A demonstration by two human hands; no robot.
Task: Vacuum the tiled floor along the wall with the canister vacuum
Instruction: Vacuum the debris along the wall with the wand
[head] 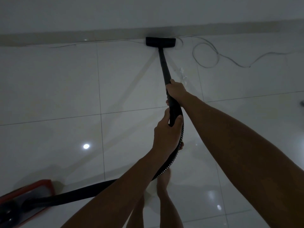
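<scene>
The black floor nozzle (160, 41) lies flat on the glossy white tiled floor (57, 83), pressed against the skirting of the wall (98, 12). A black wand (163, 65) runs from it back to me. My right hand (176, 90) grips the wand's near end. Just below, my left hand (166, 134) grips the curved handle where the ribbed hose (171, 160) begins. The hose sweeps down and left to the red and black canister (24, 199) at the bottom left corner.
A thin white cable (205, 55) loops on the floor right of the nozzle and runs along the skirting. A few pale bits of debris (182, 74) lie beside the wand. My bare foot (164, 183) stands under the hose.
</scene>
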